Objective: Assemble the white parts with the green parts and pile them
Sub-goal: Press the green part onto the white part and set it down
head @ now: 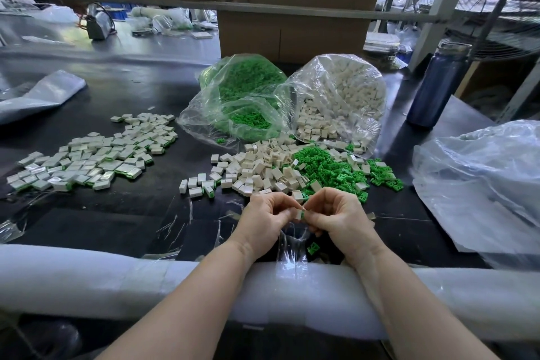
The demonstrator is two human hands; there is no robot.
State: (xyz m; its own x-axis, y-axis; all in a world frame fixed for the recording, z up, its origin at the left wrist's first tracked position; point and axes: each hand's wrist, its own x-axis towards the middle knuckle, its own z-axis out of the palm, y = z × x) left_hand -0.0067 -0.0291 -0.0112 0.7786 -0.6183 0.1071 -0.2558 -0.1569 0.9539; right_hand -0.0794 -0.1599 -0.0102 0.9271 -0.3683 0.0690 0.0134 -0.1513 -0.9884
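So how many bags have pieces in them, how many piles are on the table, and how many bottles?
Bags with pieces: 2, a green bag and a white bag
Piles on the table: 3, a done pile, a white pile, a green pile
Bottles: 1, the blue bottle
Total: 6

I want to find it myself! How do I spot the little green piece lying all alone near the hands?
Start at the white foam edge along the front of the table. Just behind it, below the right hand, lies the lone green part on the dark tabletop. Every other loose green part sits in the heap farther back; this one lies apart.
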